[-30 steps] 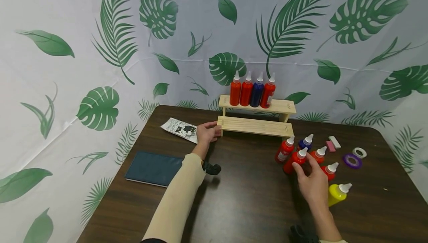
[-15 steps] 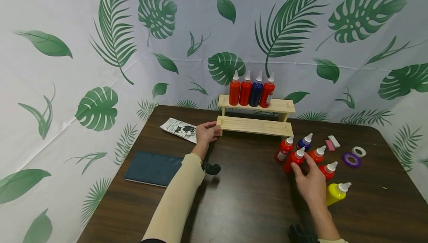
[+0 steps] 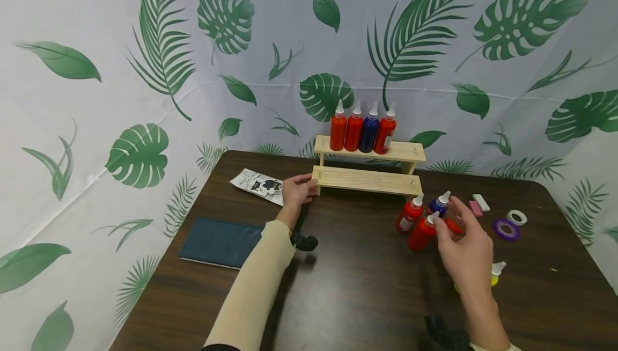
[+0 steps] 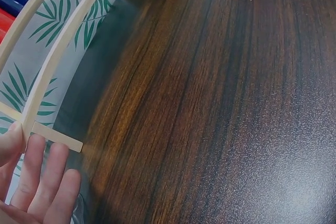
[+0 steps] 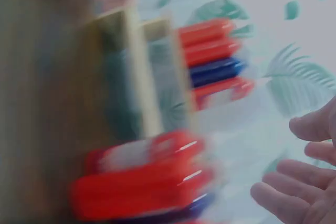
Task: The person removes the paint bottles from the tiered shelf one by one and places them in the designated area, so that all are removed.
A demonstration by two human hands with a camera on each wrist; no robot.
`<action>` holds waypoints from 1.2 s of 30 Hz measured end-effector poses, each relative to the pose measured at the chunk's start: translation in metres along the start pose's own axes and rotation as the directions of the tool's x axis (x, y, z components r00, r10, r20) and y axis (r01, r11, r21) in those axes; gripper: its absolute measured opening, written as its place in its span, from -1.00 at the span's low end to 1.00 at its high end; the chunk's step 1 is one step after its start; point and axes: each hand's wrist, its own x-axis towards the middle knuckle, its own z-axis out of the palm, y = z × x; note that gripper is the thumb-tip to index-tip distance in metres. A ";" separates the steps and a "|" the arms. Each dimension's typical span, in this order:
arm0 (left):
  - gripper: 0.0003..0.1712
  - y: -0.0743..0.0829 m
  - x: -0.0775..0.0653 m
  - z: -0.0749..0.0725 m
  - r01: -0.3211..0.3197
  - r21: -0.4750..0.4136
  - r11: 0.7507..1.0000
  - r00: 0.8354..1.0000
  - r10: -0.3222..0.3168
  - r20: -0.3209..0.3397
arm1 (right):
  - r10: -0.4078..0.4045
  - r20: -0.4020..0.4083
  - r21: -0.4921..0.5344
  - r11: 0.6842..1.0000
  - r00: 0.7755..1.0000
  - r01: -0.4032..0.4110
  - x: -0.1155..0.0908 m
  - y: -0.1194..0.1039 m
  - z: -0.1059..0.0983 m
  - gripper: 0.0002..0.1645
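My left hand [image 3: 295,191] pinches the left end of a two-step wooden rack [image 3: 367,180], thumb on one side and fingers on the other, as the left wrist view shows. Red bottles [image 3: 338,132] and one blue bottle [image 3: 369,134], all with white nozzle caps, stand on its upper step. My right hand [image 3: 467,249] is beside a red squeeze bottle [image 3: 420,235], with nothing between its spread fingers in the right wrist view. Close by stand another red bottle [image 3: 409,217] and a dark blue bottle [image 3: 438,209]. The hand partly covers an orange-red bottle and a yellow bottle [image 3: 494,279].
A dark blue notebook [image 3: 219,242] and a printed white packet [image 3: 258,185] lie on the left. Purple [image 3: 506,229] and white [image 3: 517,217] tape rolls, a pink block [image 3: 475,209] and a white block [image 3: 481,202] lie on the right. A leaf-print cloth [image 3: 270,39] hangs behind.
My right hand has let go of the front red bottle and moved right, its fingers now apart from it. That bottle stays upright on the table. The left hand has not moved.
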 end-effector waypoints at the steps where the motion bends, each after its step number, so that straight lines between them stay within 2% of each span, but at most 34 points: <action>1: -0.74 0.000 0.001 0.000 0.007 0.003 1.000 1.000 -0.007 -0.003 | -0.019 -0.018 0.016 1.000 1.000 0.020 0.003 -0.008 -0.004 -0.36; 4: -0.74 0.000 0.002 0.000 0.006 0.005 1.000 1.000 -0.006 -0.007 | -0.077 -0.025 0.059 0.995 0.997 0.078 0.015 -0.032 -0.014 -0.35; 8: -0.72 0.000 -0.002 -0.001 -0.021 0.000 1.000 1.000 0.021 0.002 | -0.121 0.076 0.082 0.990 0.990 0.115 0.039 -0.061 -0.016 -0.29; 11: -0.72 0.000 -0.002 -0.002 -0.018 -0.001 1.000 1.000 0.018 -0.004 | -0.141 0.155 0.057 0.989 0.978 0.134 0.064 -0.080 -0.005 -0.26; 15: -0.72 -0.001 -0.002 -0.003 -0.016 -0.010 1.000 1.000 0.016 -0.016 | -0.134 0.240 0.019 0.991 0.962 0.134 0.100 -0.095 0.022 -0.23; 20: -0.72 0.000 -0.002 0.000 -0.021 -0.012 1.000 1.000 0.021 -0.002 | -0.084 0.271 -0.005 0.996 0.959 0.089 0.138 -0.093 0.056 -0.22; 25: -0.73 -0.003 0.001 0.002 0.028 0.008 1.000 1.000 -0.028 0.004 | -0.067 0.277 0.005 0.998 0.959 0.069 0.164 -0.083 0.077 -0.18; 29: -0.74 -0.004 0.005 0.002 0.037 0.013 0.999 0.999 -0.037 -0.004 | -0.104 0.297 0.049 0.994 0.949 0.094 0.177 -0.079 0.084 -0.19; 32: -0.73 -0.004 0.005 0.002 0.018 0.005 1.000 1.000 -0.018 -0.005 | -0.129 0.307 0.069 0.991 0.943 0.113 0.181 -0.079 0.087 -0.25; 36: -0.73 -0.004 0.005 0.000 0.005 0.003 1.000 1.000 -0.005 -0.011 | -0.104 0.307 0.074 0.994 0.946 0.085 0.180 -0.080 0.090 -0.30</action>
